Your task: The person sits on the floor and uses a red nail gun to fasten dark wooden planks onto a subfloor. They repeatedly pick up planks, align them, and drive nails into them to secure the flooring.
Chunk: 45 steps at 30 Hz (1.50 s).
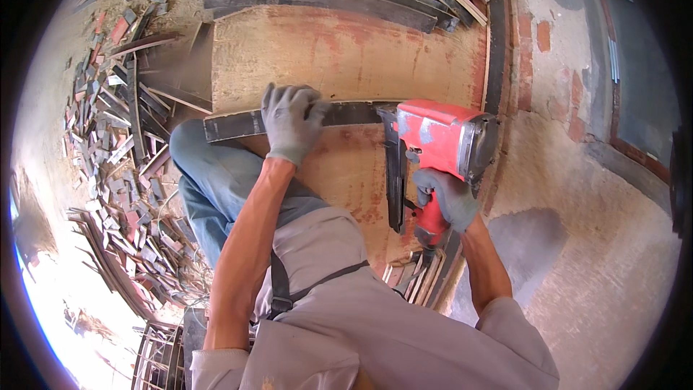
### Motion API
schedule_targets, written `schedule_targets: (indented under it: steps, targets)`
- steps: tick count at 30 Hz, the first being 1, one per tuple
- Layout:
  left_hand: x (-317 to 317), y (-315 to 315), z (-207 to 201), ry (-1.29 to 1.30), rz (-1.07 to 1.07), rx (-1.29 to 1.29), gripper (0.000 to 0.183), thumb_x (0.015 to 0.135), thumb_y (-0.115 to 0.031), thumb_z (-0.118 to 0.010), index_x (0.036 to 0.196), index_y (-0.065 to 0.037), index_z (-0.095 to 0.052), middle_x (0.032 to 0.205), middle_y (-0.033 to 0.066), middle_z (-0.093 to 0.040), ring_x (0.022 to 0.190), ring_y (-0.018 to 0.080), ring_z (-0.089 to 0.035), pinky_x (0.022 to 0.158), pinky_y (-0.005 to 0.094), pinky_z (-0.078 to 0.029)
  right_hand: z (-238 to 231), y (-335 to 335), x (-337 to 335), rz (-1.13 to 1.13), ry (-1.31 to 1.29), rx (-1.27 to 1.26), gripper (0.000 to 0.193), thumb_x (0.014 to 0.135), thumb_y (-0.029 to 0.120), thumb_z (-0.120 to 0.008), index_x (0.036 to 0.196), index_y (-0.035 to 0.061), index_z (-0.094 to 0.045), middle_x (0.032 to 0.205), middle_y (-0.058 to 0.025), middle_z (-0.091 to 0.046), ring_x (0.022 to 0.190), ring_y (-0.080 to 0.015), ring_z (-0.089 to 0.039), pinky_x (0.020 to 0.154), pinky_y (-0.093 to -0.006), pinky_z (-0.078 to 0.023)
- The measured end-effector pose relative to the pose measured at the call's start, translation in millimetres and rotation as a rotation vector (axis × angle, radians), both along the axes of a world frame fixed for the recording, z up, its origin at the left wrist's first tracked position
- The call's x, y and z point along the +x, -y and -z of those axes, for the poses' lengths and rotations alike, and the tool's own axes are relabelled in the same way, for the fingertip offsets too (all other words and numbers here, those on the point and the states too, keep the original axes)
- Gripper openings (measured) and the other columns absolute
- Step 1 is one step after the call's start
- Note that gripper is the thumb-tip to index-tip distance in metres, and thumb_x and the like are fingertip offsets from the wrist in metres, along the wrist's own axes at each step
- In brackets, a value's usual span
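In a grey glove, my right hand is wrapped round the handle of a red nail gun. The gun's nose meets the right part of a dark wooden strip, which lies across a tan wooden board. My left hand, gloved in grey too, rests on the strip nearer its left end. Its fingers curl over the strip's far edge, and the thumb points right. The gun's black magazine slants down toward me. Whatever lies right under the nose is hidden by the gun.
Long dark planks lie along the board's far side. Heaped wood offcuts cover the floor at left. A few thin strips lie beside my right side. To the right stands a worn plaster wall with bare brick.
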<state>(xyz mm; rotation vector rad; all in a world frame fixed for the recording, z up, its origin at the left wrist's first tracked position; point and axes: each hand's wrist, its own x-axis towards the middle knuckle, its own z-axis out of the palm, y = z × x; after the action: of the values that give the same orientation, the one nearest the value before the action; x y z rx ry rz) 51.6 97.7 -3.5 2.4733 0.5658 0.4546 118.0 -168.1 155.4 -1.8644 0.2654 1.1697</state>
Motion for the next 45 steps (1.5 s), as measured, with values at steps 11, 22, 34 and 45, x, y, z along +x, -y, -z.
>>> schedule_targets:
  steps: [11,22,34,45]
  targets:
    - [-58.3,-107.6,-25.0,-0.752,-0.578,-0.018,0.066,0.088,-0.053,-0.041,0.096,0.004,-0.073,0.119,0.0262,-0.063,0.123,0.0388,-0.047,0.108,0.0432,-0.028,10.5,8.8,-13.9,0.124,-0.008,0.051,0.023,0.085,0.016,-0.056,0.065,0.0074,-0.048,0.061,-0.0035,-0.049,0.053,-0.0135,-0.049,0.055,-0.0288,-0.041]
    - [-52.5,-33.4,-3.6,-0.204,-0.789,-1.402,0.023,0.089,-0.022,-0.064,0.092,0.000,-0.067,0.079,0.0059,-0.062,0.062,0.0152,-0.058,0.055,0.0300,-0.055,-21.7,19.9,-32.6,0.140,0.020,-0.002,0.023,0.086,0.014,-0.055,0.065,0.0067,-0.049,0.061,-0.0032,-0.050,0.057,-0.0127,-0.049,0.057,-0.0280,-0.041]
    - [-76.1,-42.0,21.1,-0.435,0.159,-0.466,0.040,0.065,-0.018,-0.087,0.100,-0.005,-0.071,0.085,0.0141,-0.071,0.078,0.0276,-0.069,0.070,0.0352,-0.055,-2.3,15.6,-34.7,0.021,0.006,0.035,0.025,0.092,0.013,-0.049,0.068,0.0060,-0.048,0.064,-0.0020,-0.049,0.058,-0.0108,-0.047,0.059,-0.0278,-0.041]
    - [-95.8,-45.4,96.3,-0.286,-0.109,-1.051,0.038,0.065,-0.011,-0.087,0.100,-0.005,-0.072,0.091,0.0136,-0.073,0.078,0.0253,-0.069,0.072,0.0337,-0.055,7.5,15.6,-42.7,0.055,0.005,0.076,0.025,0.093,0.012,-0.048,0.069,0.0058,-0.050,0.064,-0.0013,-0.048,0.057,-0.0108,-0.046,0.058,-0.0277,-0.040]
